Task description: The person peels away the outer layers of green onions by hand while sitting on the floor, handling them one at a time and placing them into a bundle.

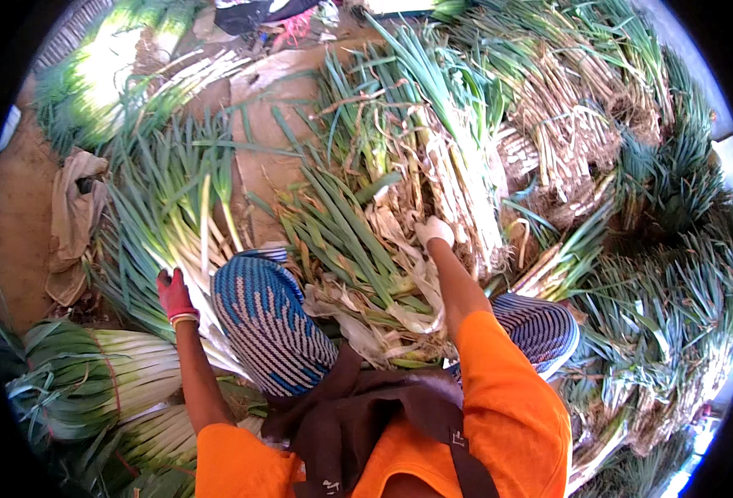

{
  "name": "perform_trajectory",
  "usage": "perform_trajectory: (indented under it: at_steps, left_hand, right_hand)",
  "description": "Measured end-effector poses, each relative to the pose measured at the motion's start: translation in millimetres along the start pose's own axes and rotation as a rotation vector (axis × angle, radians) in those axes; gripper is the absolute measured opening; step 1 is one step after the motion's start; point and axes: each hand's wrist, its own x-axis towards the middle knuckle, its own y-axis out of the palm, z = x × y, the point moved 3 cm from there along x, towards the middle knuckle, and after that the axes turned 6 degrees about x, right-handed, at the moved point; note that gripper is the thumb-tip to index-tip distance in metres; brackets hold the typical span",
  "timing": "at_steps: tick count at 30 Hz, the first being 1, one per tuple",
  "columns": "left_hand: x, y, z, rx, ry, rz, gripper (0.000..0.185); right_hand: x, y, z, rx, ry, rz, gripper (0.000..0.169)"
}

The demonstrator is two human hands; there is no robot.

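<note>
My left hand (176,297), in a red glove, rests at the edge of a pile of cleaned green onions (180,218) with white stems; whether it grips any of them is unclear. In a white glove, my right hand (435,233) reaches to the lower stems of uncleaned green onions (457,187) with brown roots and dry skins. Its fingertips are partly hidden among the stems. Between my knees lies a heap of stripped leaves and pale outer skins (366,311).
Tied bundles of green onions (111,373) lie at the lower left. More uncleaned onions (559,124) are heaped at the upper right and along the right side. A crumpled beige cloth (77,211) lies at the left, with cleaned onions (111,75) beyond it.
</note>
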Motion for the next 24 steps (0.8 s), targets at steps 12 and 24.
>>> perform_trajectory:
  at_steps: [12, 24]
  left_hand:
    - [-187, 76, -325, -0.612, 0.018, 1.140, 0.053]
    - [-239, 135, -321, -1.064, -0.162, 1.440, 0.041]
  right_hand:
    - [-228, -89, 39, 0.562, -0.574, 0.339, 0.043]
    - [-305, -92, -6, 0.482, -0.584, 0.729, 0.034]
